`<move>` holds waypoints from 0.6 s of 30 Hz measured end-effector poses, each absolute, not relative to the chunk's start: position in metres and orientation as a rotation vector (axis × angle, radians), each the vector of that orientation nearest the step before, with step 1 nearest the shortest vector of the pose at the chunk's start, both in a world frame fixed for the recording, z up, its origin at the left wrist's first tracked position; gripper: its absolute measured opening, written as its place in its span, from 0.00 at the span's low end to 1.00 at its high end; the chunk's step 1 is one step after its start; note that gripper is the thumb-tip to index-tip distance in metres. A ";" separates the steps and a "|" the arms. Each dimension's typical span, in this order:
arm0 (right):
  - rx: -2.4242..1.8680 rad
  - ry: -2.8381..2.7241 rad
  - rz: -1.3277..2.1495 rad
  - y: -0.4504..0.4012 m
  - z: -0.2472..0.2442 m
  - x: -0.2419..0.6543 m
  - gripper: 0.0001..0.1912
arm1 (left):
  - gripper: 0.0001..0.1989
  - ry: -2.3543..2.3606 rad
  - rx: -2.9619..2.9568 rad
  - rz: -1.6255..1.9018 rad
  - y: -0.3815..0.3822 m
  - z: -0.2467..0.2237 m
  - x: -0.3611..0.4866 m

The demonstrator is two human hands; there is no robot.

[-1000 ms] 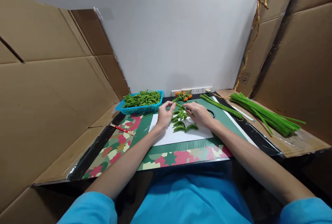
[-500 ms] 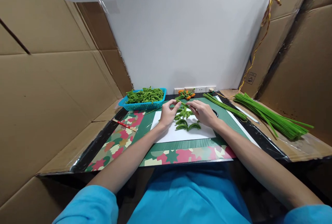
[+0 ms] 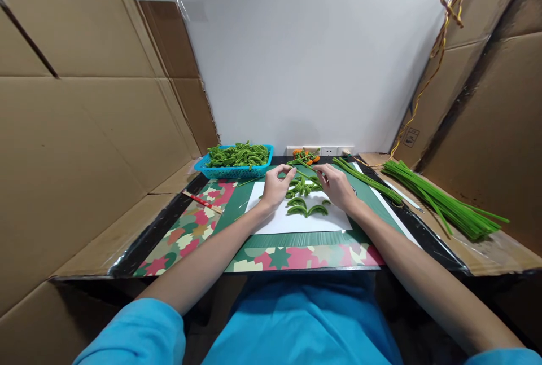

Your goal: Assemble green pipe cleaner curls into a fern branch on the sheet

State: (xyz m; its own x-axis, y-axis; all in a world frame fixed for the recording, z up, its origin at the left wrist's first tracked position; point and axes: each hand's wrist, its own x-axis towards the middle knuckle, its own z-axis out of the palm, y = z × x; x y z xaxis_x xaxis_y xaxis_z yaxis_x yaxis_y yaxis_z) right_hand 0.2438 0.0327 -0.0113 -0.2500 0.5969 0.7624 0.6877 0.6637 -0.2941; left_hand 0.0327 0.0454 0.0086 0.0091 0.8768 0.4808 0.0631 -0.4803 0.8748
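My left hand [image 3: 276, 189] is closed in a pinch at the end of a thin green pipe cleaner [image 3: 303, 175]. The stem slants down to the right, toward my right hand [image 3: 337, 187], whose fingertips are pressed together at its other side; the exact grip there is partly hidden. Below both hands lies a white sheet of paper [image 3: 271, 224]. On it rest curved, fuzzy green leaf shapes [image 3: 297, 209], joined in pairs, and a cluster of smaller green loops [image 3: 301, 188]. Orange and green fuzzy pieces [image 3: 312, 157] lie just beyond my fingers.
A blue basket [image 3: 228, 173] full of bent green pieces stands at the back left. A red-wrapped stick [image 3: 202, 202] lies left of the paper. On the right are a thin bundle of green stems [image 3: 372, 180], a white pen-like tool [image 3: 404, 196] and a larger stem bundle [image 3: 444, 201].
My right hand has shifted slightly to the right, widening the gap between the two hands. More of the pipe cleaner shows between them. The camera view has shifted a little.
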 end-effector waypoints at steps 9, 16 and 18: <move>-1.040 -1.989 -0.136 0.029 -0.012 0.245 0.16 | 0.15 1.014 1.592 1.592 0.048 0.008 0.030; -1.037 -2.046 -0.110 0.023 -0.011 0.242 0.14 | 0.12 0.996 1.543 1.610 0.049 0.008 0.029; -1.037 -2.056 -0.103 0.021 -0.009 0.242 0.14 | 0.12 0.984 1.525 1.613 0.049 0.009 0.029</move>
